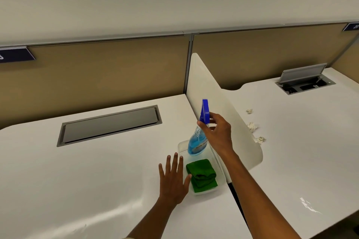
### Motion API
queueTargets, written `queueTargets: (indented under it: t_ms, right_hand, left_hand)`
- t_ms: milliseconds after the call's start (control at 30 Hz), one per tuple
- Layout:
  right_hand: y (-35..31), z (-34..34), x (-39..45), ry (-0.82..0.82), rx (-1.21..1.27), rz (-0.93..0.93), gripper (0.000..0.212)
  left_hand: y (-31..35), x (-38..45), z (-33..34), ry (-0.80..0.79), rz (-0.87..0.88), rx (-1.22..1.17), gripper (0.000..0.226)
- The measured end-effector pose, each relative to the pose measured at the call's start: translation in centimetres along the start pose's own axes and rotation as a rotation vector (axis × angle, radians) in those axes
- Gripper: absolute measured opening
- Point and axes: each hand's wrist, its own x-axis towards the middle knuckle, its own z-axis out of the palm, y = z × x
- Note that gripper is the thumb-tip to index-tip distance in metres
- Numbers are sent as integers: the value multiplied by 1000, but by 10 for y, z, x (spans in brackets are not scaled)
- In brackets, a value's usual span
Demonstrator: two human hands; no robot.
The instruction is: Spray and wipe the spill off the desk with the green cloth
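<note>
A spray bottle [196, 144] with blue liquid and a blue trigger head stands in the far end of a clear plastic tray [181, 146] on the left desk. My right hand [215, 132] is closed around the bottle's neck just under the trigger head. A folded green cloth [202, 175] lies in the near end of the same tray. My left hand [172, 176] is flat and open on the desk beside the tray, thumb touching the cloth's edge. A wet, shiny spill [308, 204] shows on the right desk near its front edge.
A white divider panel [209, 87] separates the left desk [77, 170] from the right desk [301, 151]. Three crumpled paper bits [252, 126] lie on the right desk. A shut cable hatch [109, 125] is set in the left desk, an open one [305, 79] in the right.
</note>
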Motion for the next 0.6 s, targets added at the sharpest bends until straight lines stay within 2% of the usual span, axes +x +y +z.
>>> queueTargets:
  t_ms: [100, 267, 400, 600]
  right_hand:
    - [16, 8, -6, -3, 10, 67, 49]
    - [36, 20, -11, -18, 26, 140, 47]
    - [40, 24, -11, -17, 32, 158, 48]
    - [38, 27, -12, -30, 14, 169, 50]
  left_hand:
    - [-6, 4, 6, -75, 31, 30, 102]
    - [-4, 1, 2, -59, 18, 23, 87]
    - [-13, 8, 17, -113, 20, -13, 107]
    - [-17, 10, 14, -92, 8, 11, 114]
